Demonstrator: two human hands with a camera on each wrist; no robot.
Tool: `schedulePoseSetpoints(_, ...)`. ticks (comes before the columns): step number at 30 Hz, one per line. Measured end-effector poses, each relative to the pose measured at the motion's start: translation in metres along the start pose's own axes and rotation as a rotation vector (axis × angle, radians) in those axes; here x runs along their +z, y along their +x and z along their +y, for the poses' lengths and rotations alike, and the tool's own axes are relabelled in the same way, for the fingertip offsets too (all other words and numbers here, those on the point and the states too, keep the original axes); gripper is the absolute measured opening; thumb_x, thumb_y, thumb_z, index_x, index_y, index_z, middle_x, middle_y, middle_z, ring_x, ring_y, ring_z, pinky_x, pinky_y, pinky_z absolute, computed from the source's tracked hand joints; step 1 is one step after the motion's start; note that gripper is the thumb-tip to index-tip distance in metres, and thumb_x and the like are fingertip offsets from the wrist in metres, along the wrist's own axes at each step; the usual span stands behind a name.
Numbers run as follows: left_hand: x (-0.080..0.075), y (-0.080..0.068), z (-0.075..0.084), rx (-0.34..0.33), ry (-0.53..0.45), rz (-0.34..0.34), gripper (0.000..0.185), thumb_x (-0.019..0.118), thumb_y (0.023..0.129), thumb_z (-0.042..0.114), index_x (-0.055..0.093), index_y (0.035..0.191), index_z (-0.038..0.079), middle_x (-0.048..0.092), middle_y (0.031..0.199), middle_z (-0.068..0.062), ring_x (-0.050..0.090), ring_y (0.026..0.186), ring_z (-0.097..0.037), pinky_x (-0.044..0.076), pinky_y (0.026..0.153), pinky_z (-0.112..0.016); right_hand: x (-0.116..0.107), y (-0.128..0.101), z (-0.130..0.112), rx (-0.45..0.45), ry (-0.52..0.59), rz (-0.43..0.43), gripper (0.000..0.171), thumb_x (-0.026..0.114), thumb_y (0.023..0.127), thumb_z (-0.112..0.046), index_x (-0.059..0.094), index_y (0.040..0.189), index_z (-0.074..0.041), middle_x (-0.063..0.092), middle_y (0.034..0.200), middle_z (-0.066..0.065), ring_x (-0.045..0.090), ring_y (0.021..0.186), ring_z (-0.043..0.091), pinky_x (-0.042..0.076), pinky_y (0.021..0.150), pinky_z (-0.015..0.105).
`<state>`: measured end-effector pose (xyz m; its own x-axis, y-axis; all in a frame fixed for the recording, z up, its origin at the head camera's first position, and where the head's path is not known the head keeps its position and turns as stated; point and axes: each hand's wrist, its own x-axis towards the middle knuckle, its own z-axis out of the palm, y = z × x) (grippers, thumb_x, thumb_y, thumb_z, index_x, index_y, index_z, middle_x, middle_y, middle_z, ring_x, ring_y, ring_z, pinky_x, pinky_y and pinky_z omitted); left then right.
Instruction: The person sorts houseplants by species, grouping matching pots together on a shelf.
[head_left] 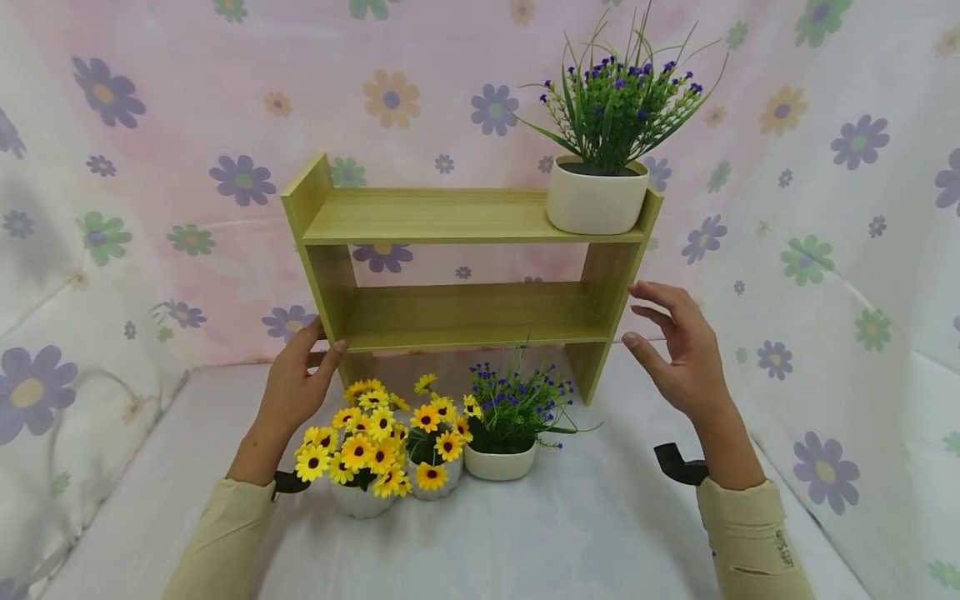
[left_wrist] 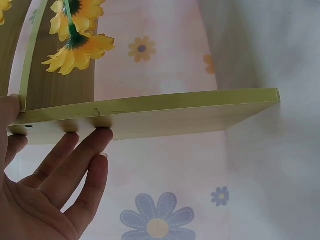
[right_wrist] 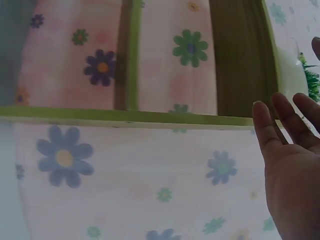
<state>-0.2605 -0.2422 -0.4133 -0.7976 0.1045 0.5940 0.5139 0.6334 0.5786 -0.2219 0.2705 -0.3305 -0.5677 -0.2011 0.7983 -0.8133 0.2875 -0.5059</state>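
Head view shows the left grip (head_left: pixel 296 379) holding the left side board of a wooden shelf (head_left: pixel 435 215), thumb at the front edge and fingers against the outer face. The right grip (head_left: pixel 678 354) is released, fingers loosely bent just beside the right side board; whether a fingertip touches it, I cannot tell. The shelf stands upright on a white counter (head_left: pixel 540 542), between the 2 hands, with 2 level boards. At the right end of its top board sits 1 white pot of purple flowers (head_left: pixel 597 200). On the counter before the shelf, 3 more pots stand close together: 2 of yellow flowers, left (head_left: pixel 363 502) and middle (head_left: pixel 435 485), and 1 of purple flowers (head_left: pixel 501 461) on the right. Behind hangs a flower-print cloth (head_left: pixel 450 50).
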Motion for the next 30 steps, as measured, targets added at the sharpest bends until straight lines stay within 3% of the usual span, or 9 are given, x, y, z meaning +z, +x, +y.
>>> schedulePoseSetpoints(9,0.000,-0.001,-0.001,0.005,0.006,0.004,0.056,0.058,0.111,0.018,0.040,0.164,0.008,0.060,0.140,-0.023,0.068,0.119,-0.045,0.058,0.094,-0.061,0.020,-0.027,0.021,0.084,0.052,-0.080,0.058,0.067,0.088,0.023,0.055,0.143,0.009,0.059,0.132,0.033,0.062,0.127,0.031,0.055,0.109,0.030)
schedulePoseSetpoints(14,0.000,-0.001,-0.001,-0.003,0.009,-0.001,0.057,0.058,0.111,0.019,0.039,0.165,0.010,0.060,0.141,-0.023,0.067,0.122,-0.044,0.058,0.095,-0.061,0.026,-0.036,0.034,0.121,0.098,-0.206,0.051,0.066,0.092,0.020,0.056,0.141,0.010,0.062,0.131,0.028,0.065,0.126,0.023,0.055,0.109,0.031)
schedulePoseSetpoints(18,0.001,0.000,-0.002,-0.013,0.004,-0.003,0.057,0.058,0.111,0.020,0.039,0.164,0.010,0.059,0.144,-0.022,0.065,0.124,-0.044,0.058,0.096,-0.061,0.030,-0.045,0.047,0.202,0.140,-0.308,0.041,0.062,0.099,0.014,0.056,0.139,0.012,0.064,0.132,0.026,0.067,0.124,0.017,0.055,0.107,0.026)
schedulePoseSetpoints(22,0.002,0.000,-0.002,-0.009,0.001,-0.005,0.057,0.057,0.112,0.021,0.039,0.164,0.010,0.059,0.143,-0.022,0.066,0.123,-0.044,0.057,0.096,-0.061,0.034,-0.054,0.061,0.275,0.130,-0.391,0.033,0.060,0.103,0.008,0.060,0.136,0.010,0.066,0.131,0.026,0.069,0.122,0.023,0.055,0.104,0.022)
schedulePoseSetpoints(24,0.002,0.001,-0.001,-0.006,-0.001,-0.005,0.057,0.057,0.112,0.021,0.039,0.165,0.010,0.059,0.143,-0.022,0.066,0.123,-0.044,0.057,0.096,-0.062,0.038,-0.059,0.067,0.319,0.100,-0.440,0.033,0.062,0.103,0.006,0.063,0.136,0.006,0.067,0.133,0.023,0.068,0.123,0.027,0.056,0.105,0.025)
schedulePoseSetpoints(30,0.001,0.000,0.000,-0.005,-0.001,-0.003,0.057,0.057,0.112,0.020,0.040,0.164,0.008,0.058,0.144,-0.023,0.065,0.124,-0.044,0.057,0.095,-0.063,0.056,-0.070,0.075,0.453,0.054,-0.631,0.044,0.073,0.097,0.000,0.063,0.140,0.000,0.065,0.140,0.016,0.062,0.133,0.039,0.050,0.114,0.051)
